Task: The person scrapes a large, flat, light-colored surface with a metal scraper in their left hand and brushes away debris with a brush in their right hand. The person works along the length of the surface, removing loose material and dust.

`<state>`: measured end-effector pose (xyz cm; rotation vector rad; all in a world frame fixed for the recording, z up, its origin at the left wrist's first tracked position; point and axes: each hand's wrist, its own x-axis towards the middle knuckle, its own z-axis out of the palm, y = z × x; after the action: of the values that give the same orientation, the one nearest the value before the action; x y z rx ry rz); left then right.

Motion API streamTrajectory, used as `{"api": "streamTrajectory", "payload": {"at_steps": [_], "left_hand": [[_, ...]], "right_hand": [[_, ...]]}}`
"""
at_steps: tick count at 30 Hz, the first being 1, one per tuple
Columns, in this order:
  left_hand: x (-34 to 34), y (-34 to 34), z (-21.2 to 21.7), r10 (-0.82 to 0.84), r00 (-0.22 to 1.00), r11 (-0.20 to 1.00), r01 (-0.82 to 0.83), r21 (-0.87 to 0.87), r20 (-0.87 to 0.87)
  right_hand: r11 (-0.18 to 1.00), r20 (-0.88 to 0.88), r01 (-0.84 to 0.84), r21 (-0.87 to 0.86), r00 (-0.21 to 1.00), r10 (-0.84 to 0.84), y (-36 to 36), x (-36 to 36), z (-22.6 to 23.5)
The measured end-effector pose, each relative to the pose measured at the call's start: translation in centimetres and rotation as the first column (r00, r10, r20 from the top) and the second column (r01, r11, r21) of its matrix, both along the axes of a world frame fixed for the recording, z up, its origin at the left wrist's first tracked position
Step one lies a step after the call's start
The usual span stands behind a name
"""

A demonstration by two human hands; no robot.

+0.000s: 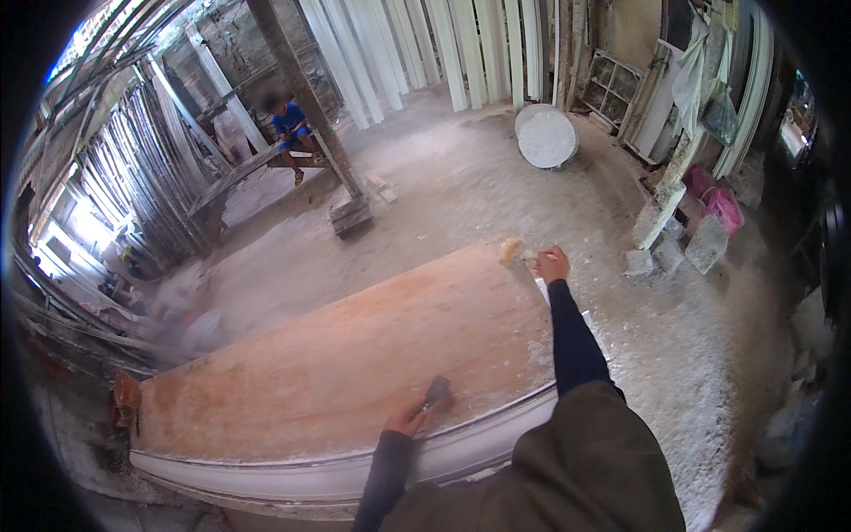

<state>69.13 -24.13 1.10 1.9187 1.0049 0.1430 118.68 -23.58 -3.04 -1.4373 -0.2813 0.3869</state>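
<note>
While both arms reach over a long reddish-brown curved board (355, 355), the findings stand as follows.

Board: lies across the middle of the view, from 8 o'clock to 1 o'clock, its near edge carrying a white moulded rim (355, 474).

Left hand (406, 418): at 6 o'clock, closed around the handle of a dark flat-bladed scraper (435, 391); blade rests on the board near the white rim.

Right hand (553, 264): at 1 o'clock, arm outstretched in a dark sleeve, fingers closed on a pale brush (514, 251) at the board's far end; brush head touches the board's tip.

Floor (461, 186): grey-white, dusty, with white spatter at 4 o'clock.

Round white disc (545, 136): at 12 o'clock, leaning near the back wall.

White strips (425, 44): tall mouldings stacked upright at 12 o'clock.

Pink bag (722, 206): at 2 o'clock, soft, beside a grey-white sack (706, 244); no legible markings discernible.

Wooden post (310, 97): slanted, at 11 o'clock, on a block base.

Other person (291, 124): blue top, seated on a plank at 11 o'clock, well apart from the board.
</note>
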Motion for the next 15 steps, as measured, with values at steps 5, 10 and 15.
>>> {"api": "streamTrajectory", "payload": {"at_steps": [5, 10, 15], "left_hand": [[0.7, 0.4, -1.6, -0.079, 0.993, 0.996, 0.082, 0.032, -0.089], [0.7, 0.8, -4.1, -0.046, 0.993, 0.988, 0.06, -0.139, 0.106], [-3.6, 3.1, -13.4, -0.04, 0.963, 0.986, 0.08, -0.143, 0.266]], "right_hand": [[0.896, 0.364, 0.144, -0.42, 0.931, 0.021, -9.6, -1.8, 7.2], [0.932, 0.215, -0.295, -0.213, 0.916, 0.339, -11.6, -8.3, 4.3], [0.78, -0.058, -0.56, -0.28, 0.821, 0.568, -13.5, -12.1, 8.1]]}}
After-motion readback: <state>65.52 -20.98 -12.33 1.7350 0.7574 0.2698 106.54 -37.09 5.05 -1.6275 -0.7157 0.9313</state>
